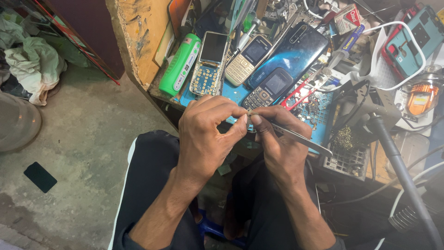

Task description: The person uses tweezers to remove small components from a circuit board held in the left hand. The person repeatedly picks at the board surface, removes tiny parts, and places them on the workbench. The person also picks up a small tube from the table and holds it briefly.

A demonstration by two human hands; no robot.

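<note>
1. Left hand [203, 134] and right hand [277, 143] meet fingertip to fingertip in front of the surface [138, 41], above the person's lap.
2. Tweezers [300, 138] lie in the right hand, their free end pointing right.
3. On the surface behind the hands, left to right: a cylindrical device [180, 65], an opened keypad phone [210, 65], a keypad phone [248, 60], and a smartphone [291, 53] with another keypad phone [268, 88] lying on it.
4. A flat slab [40, 177] lies on the floor [83, 139], well left of the hands.

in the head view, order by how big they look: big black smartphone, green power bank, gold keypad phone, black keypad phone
1. big black smartphone
2. green power bank
3. gold keypad phone and black keypad phone look alike, so unranked.
</note>
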